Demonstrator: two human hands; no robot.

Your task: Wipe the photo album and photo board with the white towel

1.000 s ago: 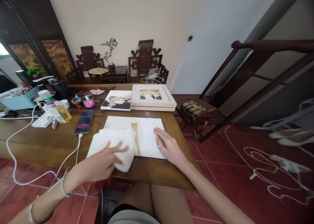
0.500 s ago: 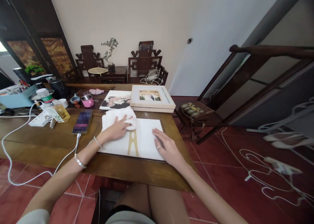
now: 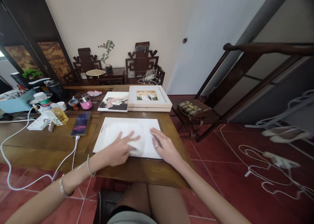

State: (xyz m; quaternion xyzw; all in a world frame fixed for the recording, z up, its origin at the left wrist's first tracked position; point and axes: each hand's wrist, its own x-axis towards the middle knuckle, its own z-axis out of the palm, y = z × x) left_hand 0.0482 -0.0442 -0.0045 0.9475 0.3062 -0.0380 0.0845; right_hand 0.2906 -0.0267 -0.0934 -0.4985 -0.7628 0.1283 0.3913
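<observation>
A white board or picture panel (image 3: pixel 99 144) lies flat at the table's near edge, with small dark print at its upper left. My left hand (image 3: pixel 120 150) presses a white cloth (image 3: pixel 139 145) onto the panel, fingers partly spread and the thumb side toward me. Under the cloth, the gold figure on the panel is hidden. My right hand (image 3: pixel 166 147) rests along the panel's right edge, its fingers stretched out, holding nothing. Just beyond the panel are a cream picture frame (image 3: pixel 166 96) and a photo print (image 3: pixel 115 101).
Left of the panel are a phone (image 3: pixel 80 123) on a charging cable, an oil-coloured bottle (image 3: pixel 55 111), a power strip (image 3: pixel 38 122) and a pink cup (image 3: pixel 85 102). To the right, a wooden chair (image 3: pixel 208 111) carries a plaid bag (image 3: pixel 190 108). Cables lie on the red floor.
My left hand has slid the cloth from the panel's upper left down toward its near edge, covering the gold figure. My right hand has stayed at the right edge.
</observation>
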